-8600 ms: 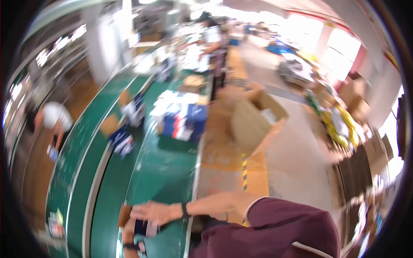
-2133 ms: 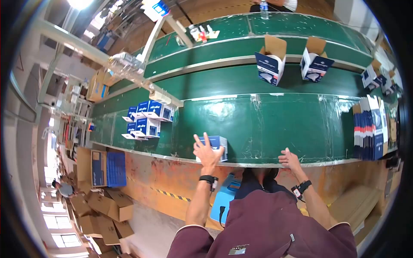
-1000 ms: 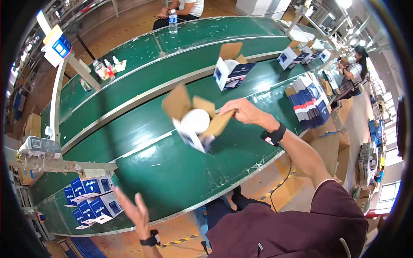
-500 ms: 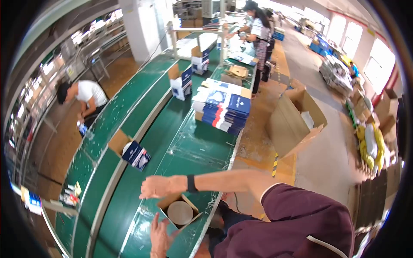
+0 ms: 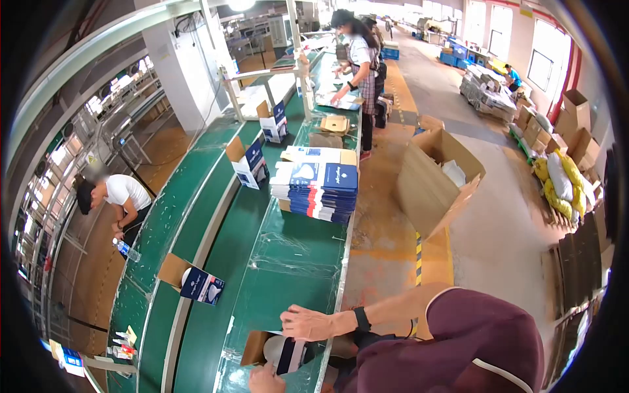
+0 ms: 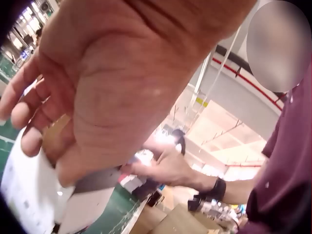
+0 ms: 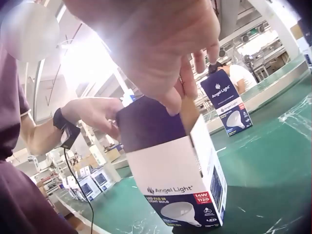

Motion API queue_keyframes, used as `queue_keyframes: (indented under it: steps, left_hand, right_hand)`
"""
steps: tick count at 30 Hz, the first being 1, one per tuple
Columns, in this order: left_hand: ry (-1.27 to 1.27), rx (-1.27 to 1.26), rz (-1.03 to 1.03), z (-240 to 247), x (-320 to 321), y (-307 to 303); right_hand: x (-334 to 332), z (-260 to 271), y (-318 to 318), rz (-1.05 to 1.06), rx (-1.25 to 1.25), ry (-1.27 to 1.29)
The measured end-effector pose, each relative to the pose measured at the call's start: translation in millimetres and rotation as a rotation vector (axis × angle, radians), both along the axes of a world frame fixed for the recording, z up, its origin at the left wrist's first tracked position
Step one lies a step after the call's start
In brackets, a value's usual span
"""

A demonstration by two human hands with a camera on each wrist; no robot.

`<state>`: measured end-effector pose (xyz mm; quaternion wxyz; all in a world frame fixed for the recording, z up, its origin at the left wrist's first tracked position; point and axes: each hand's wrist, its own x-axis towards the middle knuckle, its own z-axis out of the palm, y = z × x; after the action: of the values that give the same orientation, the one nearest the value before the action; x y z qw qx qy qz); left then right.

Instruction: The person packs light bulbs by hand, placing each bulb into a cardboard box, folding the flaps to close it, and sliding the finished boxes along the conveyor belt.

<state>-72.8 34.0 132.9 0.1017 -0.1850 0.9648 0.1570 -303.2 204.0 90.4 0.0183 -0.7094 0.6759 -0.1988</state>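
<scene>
An open-topped blue and white carton (image 5: 286,355) with brown inner flaps stands on the green bench, a round white item inside. At its upper edge, my right hand (image 5: 314,323) bends its fingers over a dark flap, thumb against it in the right wrist view (image 7: 161,44). My left hand (image 5: 266,380) is at the opposite side; in the left wrist view its fingers and thumb (image 6: 122,73) curl about a brown flap. The right wrist view shows the carton's printed front (image 7: 180,195) upright.
Flattened cartons (image 5: 321,187) are stacked farther along the bench (image 5: 268,288). Open cartons (image 5: 203,286) stand along the belt at left. A large brown box (image 5: 436,183) is on the floor at right. One person (image 5: 118,196) sits at left; another (image 5: 360,65) stands ahead.
My right hand has come down from above onto the carton's flap, and my left hand has moved in to its near side. A flap now partly covers the round item.
</scene>
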Motion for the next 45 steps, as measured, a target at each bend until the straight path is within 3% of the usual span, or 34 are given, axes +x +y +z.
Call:
queue_keyframes:
  steps: [1,3,4,7,9,11,12,15,16,19,21,23,24,25,27,28,30,31,34,37,40,43,45]
  left_hand:
    - [0.13,0.163,0.03,0.1,-4.2,-8.4]
    - [0.378,0.489,0.091,-4.7,-17.3,-27.7]
    - [0.313,0.557,0.02,-21.3,-20.4,-44.3]
    - [0.049,1.217,0.253,-76.0,-14.4,-62.7]
    - [-0.064,1.091,0.253,-87.5,-11.1,-59.3]
    - [0.089,1.078,0.223,-110.6,-5.3,-55.2]
    - [0.065,1.019,0.314,-96.8,-6.1,-51.5]
    - [0.081,1.102,0.377,-49.1,-10.3,-42.6]
    - [0.013,1.059,0.315,-42.4,-10.7,-45.2]
    - [-0.133,1.101,0.277,-57.6,-14.3,-56.8]
    - [-0.02,1.255,0.248,-62.9,-20.5,-55.1]
    - [0.008,1.069,0.145,-90.6,-24.9,-73.4]
    - [0.025,0.891,0.142,-32.9,-37.7,-49.6]
    - [0.084,0.991,0.051,-79.3,-37.8,-67.6]
    - [0.139,0.566,-0.3,-114.6,-40.3,-83.3]
    - [0.063,1.055,0.001,-52.0,-44.1,-56.8]
    - [0.066,1.042,0.195,-48.5,-43.7,-50.8]
    - [0.122,1.032,0.238,-55.8,-40.7,-51.4]
    - [-0.031,1.106,0.355,-64.1,-46.6,-46.2]
    - [0.023,1.36,0.218,-94.1,-47.5,-45.9]
    - [-0.071,1.408,0.174,-80.0,-47.5,-50.2]
    - [-0.062,1.211,0.095,-82.4,-47.1,-50.8]
    - [-0.038,1.213,0.104,-92.9,-45.4,-51.4]
  right_hand:
    - [4.2,-3.9,-3.2,0.029,0.117,-0.067]
    - [20.5,-10.4,-4.4,0.016,0.052,-0.185]
    - [30.4,-13.2,-7.4,0.011,0.012,-0.249]
    - [55.0,-23.4,-18.2,0.011,-0.146,-0.369]
    - [66.6,-25.5,-20.6,0.014,-0.178,-0.344]
    - [74.9,-27.8,-22.7,-0.021,-0.184,-0.388]
    - [75.0,-28.9,-22.9,-0.048,-0.185,-0.395]
    - [73.6,-36.8,-29.4,-0.076,-0.264,-0.344]
    - [72.0,-35.8,-28.4,-0.049,-0.249,-0.334]
    - [65.2,-29.7,-26.1,-0.048,-0.164,-0.293]
    - [63.2,-31.7,-32.4,-0.104,-0.169,-0.289]
    - [65.0,-27.7,-30.7,-0.156,-0.251,-0.245]
    - [62.8,-28.4,-30.3,-0.151,-0.251,-0.217]
    - [61.9,-23.6,-28.0,-0.174,-0.224,-0.103]
    - [57.2,-16.1,-26.2,-0.12,-0.258,-0.059]
    - [55.7,-10.8,-24.4,-0.117,-0.166,-0.162]
    - [42.7,-14.8,-27.1,-0.023,-0.137,-0.438]
    - [43.9,-9.8,-22.9,-0.047,-0.097,-0.339]
    - [57.7,-9.9,-19.6,-0.07,-0.066,-0.207]
    - [61.8,-19.8,-23.4,-0.089,-0.128,-0.21]
    - [65.0,-25.9,-20.9,-0.106,-0.151,-0.2]
    - [59.8,-28.3,-21.2,-0.086,-0.166,-0.219]
    - [52.5,-22.7,-25.2,-0.023,-0.17,-0.312]
